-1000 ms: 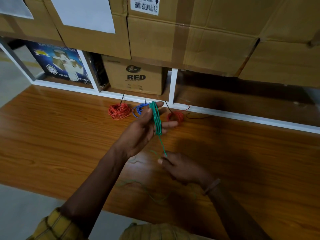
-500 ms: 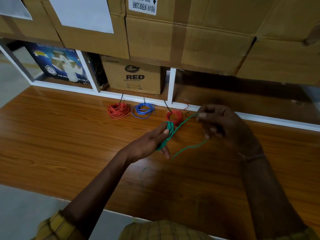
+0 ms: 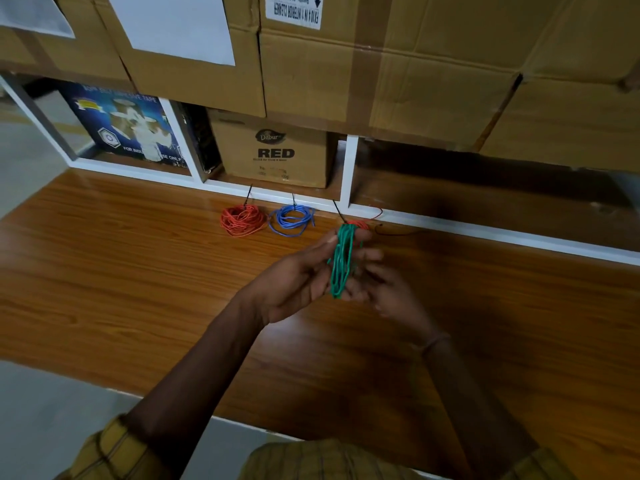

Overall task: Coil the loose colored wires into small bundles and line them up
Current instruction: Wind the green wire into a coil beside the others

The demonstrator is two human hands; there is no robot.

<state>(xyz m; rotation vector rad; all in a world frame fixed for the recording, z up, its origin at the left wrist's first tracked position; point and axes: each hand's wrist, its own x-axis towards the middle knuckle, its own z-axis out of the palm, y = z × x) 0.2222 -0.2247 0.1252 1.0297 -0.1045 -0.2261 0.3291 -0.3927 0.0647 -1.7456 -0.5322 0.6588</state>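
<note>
The left hand (image 3: 294, 282) is raised above the wooden desk (image 3: 121, 271), forearm reaching in from the near left, palm turned toward the right and fingers stretched out and spread. A green wire coil (image 3: 342, 261) is looped lengthwise round those fingers, running from the fingertips at the far end down to the base of the palm, so the hand carries it as a long narrow loop. The right hand (image 3: 388, 289) sits just to the right of the coil and a little nearer, its forearm coming in from the near right with a thin band at the wrist. Its fingers reach in toward the lower part of the green loop and meet the left hand there; it is in shadow and blurred, so I cannot tell whether it pinches the wire or only touches it.

Farther back on the desk, along the white shelf edge (image 3: 485, 230), lie finished bundles in a row: an orange coil (image 3: 242, 220) on the left, a blue coil (image 3: 292, 220) just beside it, and a red coil (image 3: 358, 224) mostly hidden behind the left fingertips. Behind them a cardboard box (image 3: 273, 157) marked RED stands in the shelf.
</note>
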